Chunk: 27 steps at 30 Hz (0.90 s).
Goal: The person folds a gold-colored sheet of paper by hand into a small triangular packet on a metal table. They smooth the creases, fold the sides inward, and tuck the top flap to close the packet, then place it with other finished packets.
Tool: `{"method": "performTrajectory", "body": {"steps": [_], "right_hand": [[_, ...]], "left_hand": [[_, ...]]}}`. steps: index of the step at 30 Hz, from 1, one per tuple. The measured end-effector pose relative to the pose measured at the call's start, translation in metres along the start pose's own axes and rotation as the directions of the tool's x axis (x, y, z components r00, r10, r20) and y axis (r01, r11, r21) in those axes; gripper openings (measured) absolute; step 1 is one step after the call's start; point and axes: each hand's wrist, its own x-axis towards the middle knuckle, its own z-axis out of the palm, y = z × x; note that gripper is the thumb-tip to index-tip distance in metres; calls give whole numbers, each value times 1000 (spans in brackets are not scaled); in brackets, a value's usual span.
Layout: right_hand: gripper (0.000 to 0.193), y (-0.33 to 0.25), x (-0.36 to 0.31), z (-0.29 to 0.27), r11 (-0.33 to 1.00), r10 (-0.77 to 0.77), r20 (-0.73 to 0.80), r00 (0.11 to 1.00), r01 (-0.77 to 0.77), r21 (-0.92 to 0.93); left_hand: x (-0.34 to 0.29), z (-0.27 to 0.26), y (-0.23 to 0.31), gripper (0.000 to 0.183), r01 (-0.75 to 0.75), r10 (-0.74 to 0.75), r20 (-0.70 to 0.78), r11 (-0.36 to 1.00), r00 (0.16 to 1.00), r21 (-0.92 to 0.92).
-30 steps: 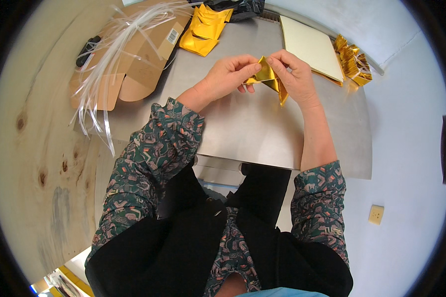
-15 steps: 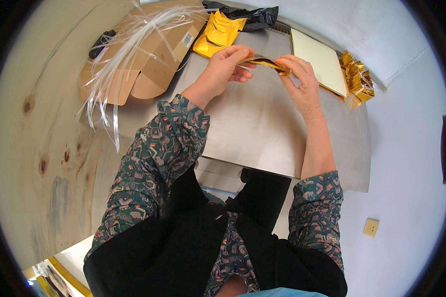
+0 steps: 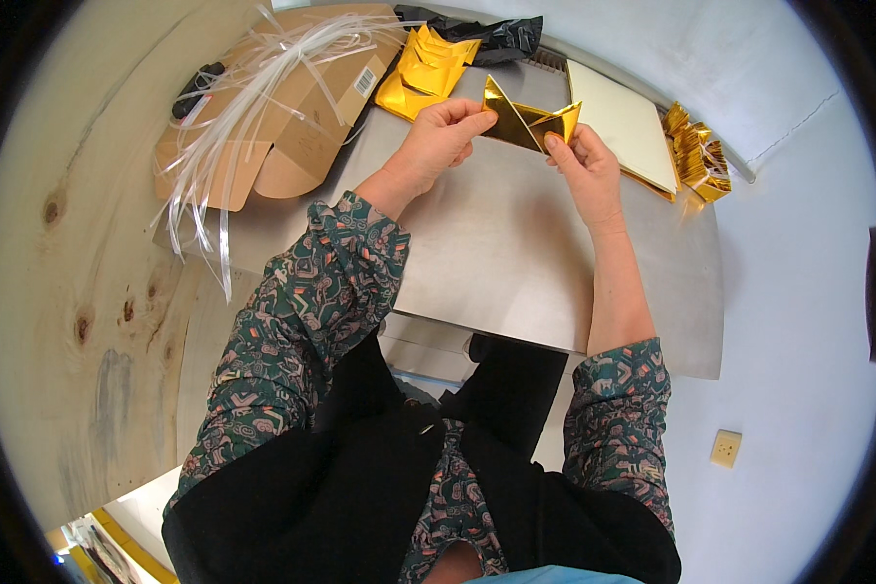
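Between my two hands, above the metal table (image 3: pixel 496 243), is a folded gold foil paper (image 3: pixel 516 125) with pointed ends standing up. My left hand (image 3: pixel 443 141) pinches its left side between thumb and fingers. At the other end, my right hand (image 3: pixel 589 165) grips it with the thumb in front and fingers behind. Beyond my left hand lies a pile of folded gold papers (image 3: pixel 426 70). A stack of pale paper sheets (image 3: pixel 623 122) with gold showing at its edge is just past my right hand.
At the left, a cardboard box (image 3: pixel 307 131) carries a bundle of white plastic strips (image 3: pixel 263 88), some hanging over the table's edge. Black plastic (image 3: pixel 506 39) lies at the back. Bundled gold folded pieces (image 3: pixel 699 156) sit by the wall at right, above a wall socket (image 3: pixel 726 449).
The gold paper has turned from edge-on to showing its broad shiny face and raised points. My right hand has shifted its grip, with the thumb now in front.
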Motion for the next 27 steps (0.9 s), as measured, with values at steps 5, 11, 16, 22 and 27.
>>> {"method": "performTrajectory", "body": {"steps": [5, 11, 16, 22, 27], "right_hand": [[17, 2, 0, 4, 998, 35, -113, 993, -29, 54], [26, 0, -9, 23, 907, -228, -122, 966, 165, -388], [39, -12, -15, 34, 818, -417, 153, 896, 443, -368], [27, -15, -10, 20, 985, -152, -154, 976, 137, -106], [26, -2, -4, 14, 986, -38, -37, 999, 44, 159]], "left_hand": [[-1, 11, -8, 63, -48, 64, -118, 990, 991, 135], [-9, 28, -16, 91, -161, 144, 148, 981, 978, 107], [-9, 26, -10, 73, -126, 70, 268, 973, 961, 195], [-12, 19, 4, 39, 100, -66, 235, 986, 970, -136], [-12, 11, 11, 39, 155, -155, 327, 988, 932, 26]]}}
